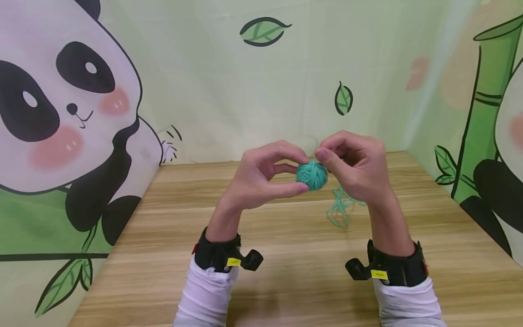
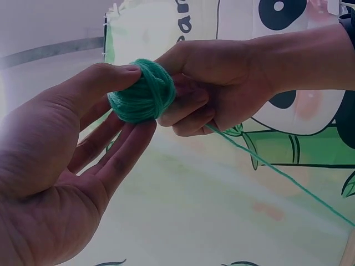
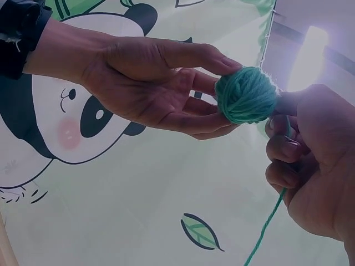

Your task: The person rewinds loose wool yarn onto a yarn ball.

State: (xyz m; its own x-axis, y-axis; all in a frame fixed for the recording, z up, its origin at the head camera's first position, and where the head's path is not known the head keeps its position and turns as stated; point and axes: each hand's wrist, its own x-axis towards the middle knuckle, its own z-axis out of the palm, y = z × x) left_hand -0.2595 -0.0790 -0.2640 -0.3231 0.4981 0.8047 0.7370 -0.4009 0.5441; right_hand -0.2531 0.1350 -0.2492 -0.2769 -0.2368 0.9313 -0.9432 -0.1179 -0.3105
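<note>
Between the thumb and fingers of my left hand (image 1: 265, 175) is a small ball of teal yarn (image 1: 312, 175), held above the table. My right hand (image 1: 359, 165) is at the ball's right side, its fingers curled round the yarn strand (image 3: 266, 224). In the right wrist view that strand passes through the curled fingers and hangs below them. The left wrist view shows the wound ball (image 2: 143, 91) pinched by the left thumb and fingertips, with the right fingers close against it. A loose tangle of the same yarn (image 1: 340, 206) lies on the table beneath the right hand.
A wood-grain table (image 1: 302, 254) spreads under both hands. Behind it hangs a pale green backdrop (image 1: 229, 95) printed with pandas, leaves and bamboo, which also closes in the left and right sides. Each wrist wears a black camera band (image 1: 218, 252).
</note>
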